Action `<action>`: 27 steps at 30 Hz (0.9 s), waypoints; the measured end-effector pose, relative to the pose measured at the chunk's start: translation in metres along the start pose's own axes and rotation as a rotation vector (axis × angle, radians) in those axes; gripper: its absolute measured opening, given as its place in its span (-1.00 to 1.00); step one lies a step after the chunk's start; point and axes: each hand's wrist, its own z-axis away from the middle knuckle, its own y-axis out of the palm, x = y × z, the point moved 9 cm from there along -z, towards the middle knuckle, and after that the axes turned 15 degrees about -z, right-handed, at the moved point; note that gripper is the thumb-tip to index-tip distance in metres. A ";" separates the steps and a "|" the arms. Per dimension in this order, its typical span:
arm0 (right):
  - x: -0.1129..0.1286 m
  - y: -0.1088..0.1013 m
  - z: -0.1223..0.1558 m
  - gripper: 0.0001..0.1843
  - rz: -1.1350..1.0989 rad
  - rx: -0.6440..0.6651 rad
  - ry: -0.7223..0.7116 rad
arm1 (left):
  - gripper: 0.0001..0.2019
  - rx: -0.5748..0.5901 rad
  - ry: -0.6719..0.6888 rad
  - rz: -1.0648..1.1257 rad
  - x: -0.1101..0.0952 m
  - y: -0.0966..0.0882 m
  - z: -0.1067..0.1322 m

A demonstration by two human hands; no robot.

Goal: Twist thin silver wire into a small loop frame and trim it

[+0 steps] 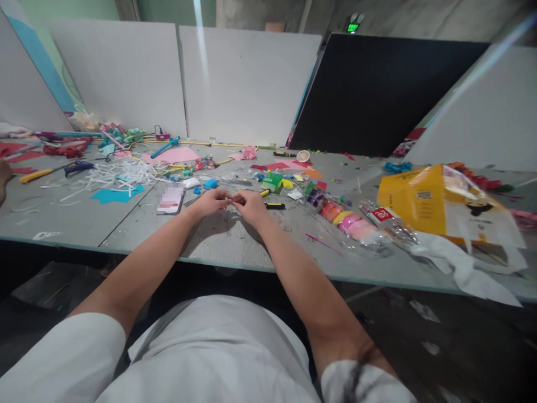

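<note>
Just above the grey table (218, 240), my left hand (212, 202) and my right hand (250, 206) meet at the fingertips. Both are closed in a pinch. Whatever sits between the fingers is too small and too hidden to name. Left of my left hand lies a phone-like flat card or device (170, 198), its face blurred out. Blue clay-like lumps (210, 183) rest behind that hand. A black and yellow cutter (275, 206) lies beside my right hand, with a green packet (272, 181) behind it.
Plastic-wrapped colourful clay pieces (344, 219) and a yellow bag (413, 198) cover the right. White paper shreds (121, 176) and blue paper (117, 193) lie leftward. White boards (251, 84) and a black board (386, 92) stand behind. Another person's hand (4, 178) shows far left.
</note>
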 end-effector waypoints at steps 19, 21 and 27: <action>-0.004 0.005 0.000 -0.90 0.336 -0.077 0.047 | -0.90 -0.100 0.136 -0.236 -0.027 -0.002 0.005; 0.000 0.007 0.002 -0.88 0.347 -0.091 0.045 | -0.92 -0.103 0.146 -0.226 -0.028 -0.002 0.004; -0.006 0.008 0.005 -0.84 0.195 -0.066 0.148 | -0.93 -0.085 0.165 -0.137 -0.023 -0.005 0.005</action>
